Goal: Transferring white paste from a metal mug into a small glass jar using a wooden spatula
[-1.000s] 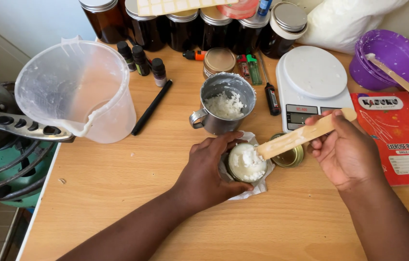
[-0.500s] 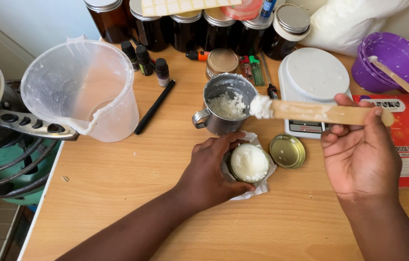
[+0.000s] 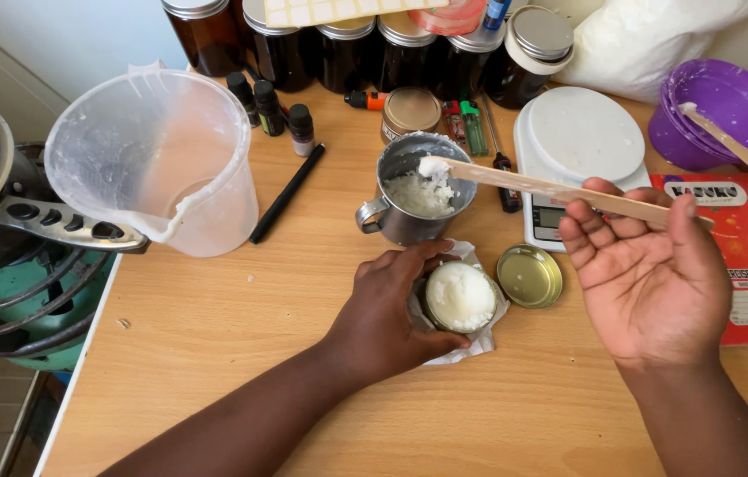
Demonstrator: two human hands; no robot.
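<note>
Swinging the wooden stick (image 3: 559,189) back over the metal cup (image 3: 416,190) w/ right hand (image 3: 648,274) pinching it, tip now off the small jar (image 3: 459,296), which left hand (image 3: 387,309) is gripping, so scooping more.

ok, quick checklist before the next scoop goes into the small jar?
1. Left hand steadying small jar: ok.
2. Wooden stick gripped by right hand: ok.
3. Stick tip over metal cup, white lump on it: ok.
4. Jar headroom: not ok, white fill domes at the rim.
5. Gold lid off, lying beside the jar: ok.
6. Tissue under the jar to catch spills: ok.
</note>
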